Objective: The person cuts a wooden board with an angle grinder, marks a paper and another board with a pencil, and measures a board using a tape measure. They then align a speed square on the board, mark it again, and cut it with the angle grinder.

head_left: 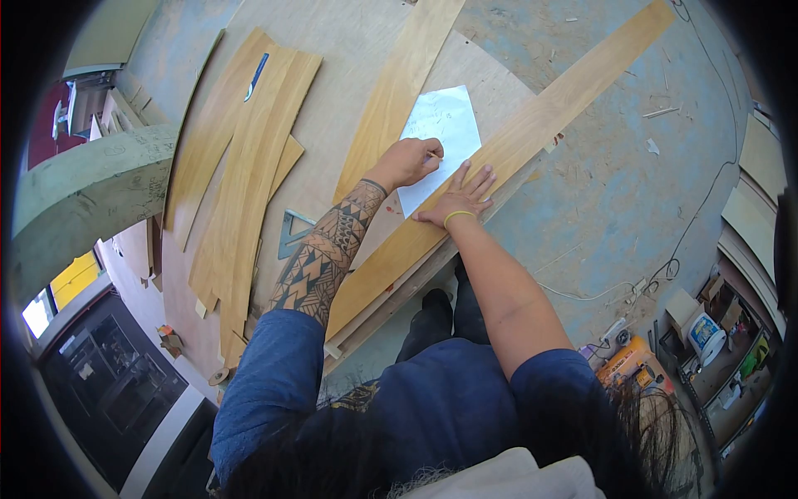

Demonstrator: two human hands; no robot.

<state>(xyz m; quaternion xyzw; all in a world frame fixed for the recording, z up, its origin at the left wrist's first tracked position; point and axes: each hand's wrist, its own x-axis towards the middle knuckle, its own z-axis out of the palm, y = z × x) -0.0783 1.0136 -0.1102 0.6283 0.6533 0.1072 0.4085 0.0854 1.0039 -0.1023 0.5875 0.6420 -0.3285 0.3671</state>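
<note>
My left hand (409, 161) is closed over a white sheet of paper (449, 116) with handwriting on it. Its fingers are curled together, and whatever they may hold is too small to make out. With fingers spread, my right hand (459, 198) presses flat on a long wooden plank (540, 116), which lies diagonally along the edge of the work table and over part of the sheet. Another wooden plank (391, 91) lies just beyond my left hand. A set square (293, 233) lies beside my left forearm.
Several loose wooden strips (249, 166) are stacked at the left, a blue-handled knife (256, 76) on top. A curved pale panel (100, 179) stands farther left. On the floor at right are a cable (706, 200), an orange case (636, 366) and a shelf with a white bucket (706, 337).
</note>
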